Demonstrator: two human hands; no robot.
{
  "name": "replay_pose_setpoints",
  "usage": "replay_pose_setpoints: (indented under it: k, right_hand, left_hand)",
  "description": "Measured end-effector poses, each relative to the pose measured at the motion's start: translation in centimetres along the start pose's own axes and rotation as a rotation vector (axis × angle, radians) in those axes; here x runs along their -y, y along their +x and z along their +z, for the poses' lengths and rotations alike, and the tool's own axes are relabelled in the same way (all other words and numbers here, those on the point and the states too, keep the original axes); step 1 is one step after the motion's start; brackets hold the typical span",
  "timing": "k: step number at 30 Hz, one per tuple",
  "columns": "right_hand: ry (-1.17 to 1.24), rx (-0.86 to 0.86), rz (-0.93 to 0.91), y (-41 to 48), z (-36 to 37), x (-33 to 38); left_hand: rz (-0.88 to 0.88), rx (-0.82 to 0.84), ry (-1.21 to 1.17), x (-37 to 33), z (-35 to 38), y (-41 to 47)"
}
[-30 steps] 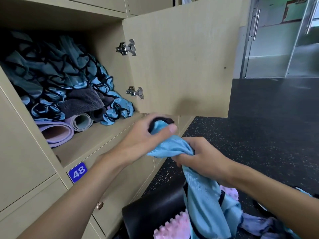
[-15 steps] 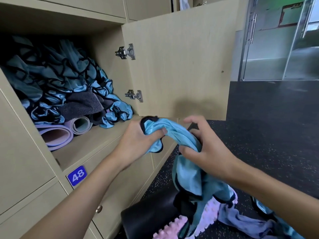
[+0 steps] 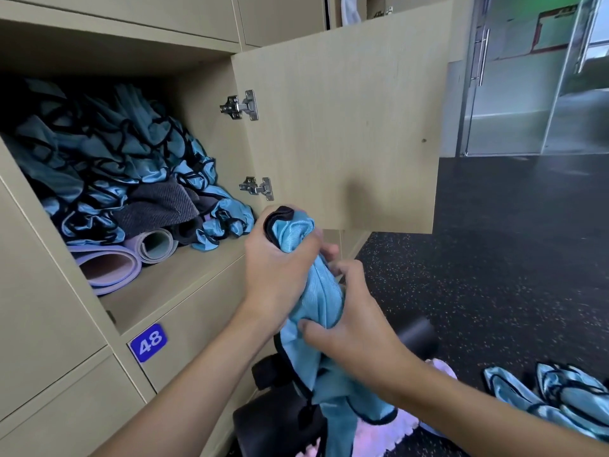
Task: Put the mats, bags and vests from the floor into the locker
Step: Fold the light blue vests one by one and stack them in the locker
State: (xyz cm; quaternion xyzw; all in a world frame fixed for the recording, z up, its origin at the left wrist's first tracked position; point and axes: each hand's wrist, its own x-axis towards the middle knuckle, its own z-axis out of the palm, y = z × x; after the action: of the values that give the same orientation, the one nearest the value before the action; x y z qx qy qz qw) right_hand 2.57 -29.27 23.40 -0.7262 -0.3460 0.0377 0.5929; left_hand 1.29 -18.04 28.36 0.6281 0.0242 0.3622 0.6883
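Observation:
A light blue vest with black trim (image 3: 324, 291) is bunched between both my hands, in front of the open locker (image 3: 171, 285). My left hand (image 3: 280, 262) grips its upper end, and my right hand (image 3: 352, 324) grips it lower down. The vest's loose end hangs toward the floor. Inside the locker lie a heap of blue vests (image 3: 108, 163), a grey bag or cloth (image 3: 158, 206) and two rolled mats (image 3: 108, 265). More blue vests (image 3: 553, 397) lie on the floor at the lower right.
The locker door (image 3: 342, 127) stands open to the right of the compartment. A black roller (image 3: 412, 334) and a pink ridged mat (image 3: 379, 433) lie on the dark speckled floor below my hands. Glass doors (image 3: 527, 77) stand at the far right.
My hands have drawn closer together and bunched the vest tighter. My left hand has risen with the vest's top end, and my right hand now grips it lower down.

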Motion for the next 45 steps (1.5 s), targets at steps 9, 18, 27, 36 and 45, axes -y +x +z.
replay_pose_setpoints:
  k: [9,18,27,36,45]
  right_hand:
    - [0.177,-0.004,0.124,1.6,-2.4,1.0]
    - [0.159,0.046,0.024,2.1,-3.6,2.0]
    - [0.333,0.108,0.093,1.1,-2.3,1.1]
    - [0.269,-0.021,0.164,2.2,-3.1,1.1]
    - [0.108,-0.252,-0.113,3.6,-2.1,2.3]
  left_hand:
    - [0.333,0.056,0.531,-1.1,-3.3,2.2]
    - [-0.083,0.367,0.419,-0.4,-2.5,0.6]
    - [-0.119,0.151,0.208,-0.6,-1.8,0.4]
    - [0.107,-0.197,0.37,-1.2,-4.3,2.4]
    - [-0.184,0.201,0.192,-0.7,-1.7,0.1]
